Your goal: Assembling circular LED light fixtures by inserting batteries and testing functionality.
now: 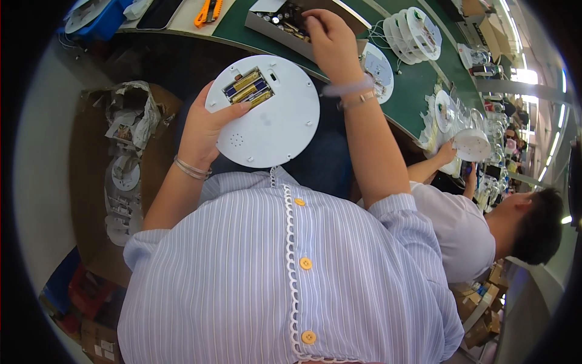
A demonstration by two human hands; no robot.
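Observation:
My left hand (203, 130) grips a round white plastic base (273, 130) by its left edge, with the thumb lying across its face. Several gold-and-dark batteries (250, 88) sit in the rectangular compartment near the top of that base. Farther off to the right, my right hand (333, 45) is over an open cardboard box (282, 37) of loose batteries (277, 19). Its fingers are bent together at the batteries, and anything between the fingertips is hidden.
On the green bench (403, 103) stand stacked white discs (412, 36) with wires and another disc (377, 70). An orange cutter (208, 12) lies at the far left. A carton of packaging (91, 182) is at my left. To my right, a co-worker (454, 230) holds a white disc (471, 145).

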